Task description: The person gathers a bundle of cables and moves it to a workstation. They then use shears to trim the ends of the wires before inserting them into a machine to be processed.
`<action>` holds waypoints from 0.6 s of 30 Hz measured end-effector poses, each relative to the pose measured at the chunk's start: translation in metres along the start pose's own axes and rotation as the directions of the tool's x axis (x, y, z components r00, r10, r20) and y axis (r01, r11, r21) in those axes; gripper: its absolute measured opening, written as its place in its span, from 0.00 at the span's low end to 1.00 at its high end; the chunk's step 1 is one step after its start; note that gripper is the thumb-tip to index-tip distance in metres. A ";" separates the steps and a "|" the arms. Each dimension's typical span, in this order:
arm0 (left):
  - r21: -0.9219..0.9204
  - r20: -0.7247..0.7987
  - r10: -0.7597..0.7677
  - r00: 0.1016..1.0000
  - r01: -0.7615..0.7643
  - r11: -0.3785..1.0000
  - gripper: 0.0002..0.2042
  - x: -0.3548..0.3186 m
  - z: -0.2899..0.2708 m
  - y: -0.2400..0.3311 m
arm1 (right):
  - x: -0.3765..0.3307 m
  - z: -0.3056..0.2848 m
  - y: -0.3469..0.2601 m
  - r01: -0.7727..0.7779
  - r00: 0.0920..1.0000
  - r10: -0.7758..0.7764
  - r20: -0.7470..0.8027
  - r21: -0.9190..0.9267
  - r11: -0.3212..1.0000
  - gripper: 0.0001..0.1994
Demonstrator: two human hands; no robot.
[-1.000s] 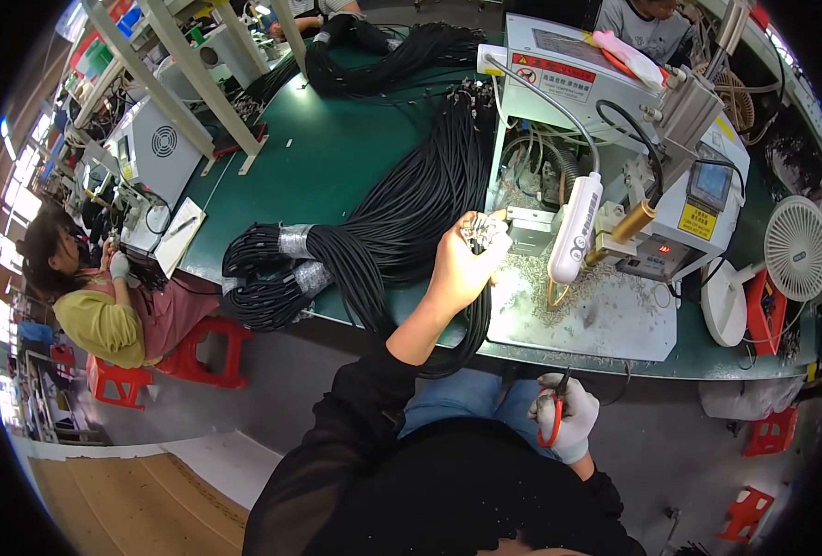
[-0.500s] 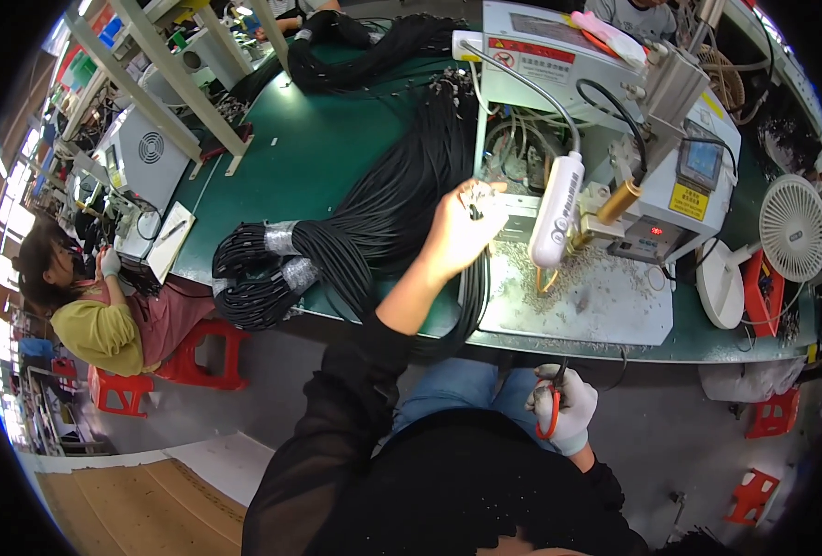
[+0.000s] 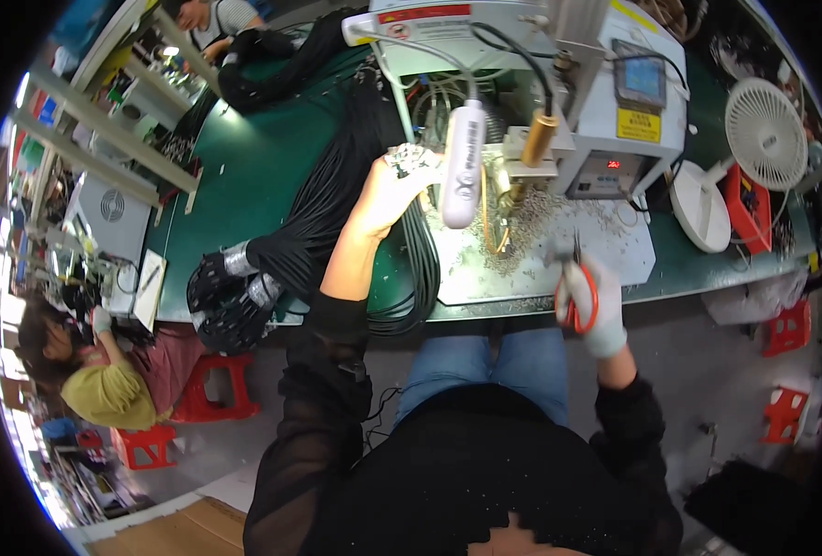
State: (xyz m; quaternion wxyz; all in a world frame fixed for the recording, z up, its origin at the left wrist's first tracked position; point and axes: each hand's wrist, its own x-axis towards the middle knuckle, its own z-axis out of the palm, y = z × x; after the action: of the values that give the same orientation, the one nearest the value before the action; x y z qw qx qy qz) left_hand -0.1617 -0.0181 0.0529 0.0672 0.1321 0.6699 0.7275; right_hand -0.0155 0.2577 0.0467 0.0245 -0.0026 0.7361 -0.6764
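My left hand [image 3: 385, 199], bare, is closed round a bundle of thin black cables [image 3: 418, 264]. Their pale, metallic-looking ends bunch up at the fingertips, and the lengths hang down toward the table edge. A white glove covers my right hand [image 3: 601, 320], which grips cutters [image 3: 585, 295] with orange handles and dark jaws. The jaws point away from me, over the right part of a metal plate [image 3: 471, 278] strewn with small scraps. Just right of my left fingertips hangs a white tube-shaped lamp [image 3: 462, 167]; glare washes out part of that hand.
A bench machine [image 3: 606, 171] with a brass-coloured cylinder [image 3: 538, 139] stands behind the plate. A white fan [image 3: 765, 130] and a red bin [image 3: 747, 208] are to the right. Thick black cable bundles [image 3: 309, 246] lie left on the green table [image 3: 253, 176]. A co-worker [image 3: 110, 380] sits at far left.
My right hand has risen from beside my lap to over the plate, carrying the cutters. My left hand still holds the cables near the lamp. The whole view has shifted.
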 end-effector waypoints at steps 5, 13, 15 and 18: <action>-0.006 0.024 0.012 1.000 -0.012 1.000 0.08 0.004 -0.005 -0.015 | 0.073 -0.010 -0.010 0.043 0.971 -0.070 0.230 0.122 0.992 0.14; -0.031 -0.152 0.028 0.988 -0.033 0.999 0.13 -0.012 0.023 0.004 | 0.124 -0.011 0.017 -0.031 0.907 -0.115 0.405 0.336 0.941 0.12; 0.040 -0.166 0.017 0.986 -0.010 0.999 0.12 -0.010 0.013 -0.004 | 0.127 -0.012 0.016 -0.061 0.885 -0.129 0.447 0.386 0.920 0.11; 0.084 -0.173 0.023 0.985 -0.009 0.996 0.11 -0.012 0.005 -0.012 | 0.134 -0.011 0.018 -0.088 0.868 -0.140 0.477 0.424 0.902 0.11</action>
State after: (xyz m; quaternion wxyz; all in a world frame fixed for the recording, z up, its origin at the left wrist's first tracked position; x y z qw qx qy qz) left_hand -0.1500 -0.0158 0.0405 -0.0029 0.0762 0.7019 0.7082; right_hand -0.1493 0.2657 0.0250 0.2034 -0.1810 0.5364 -0.7989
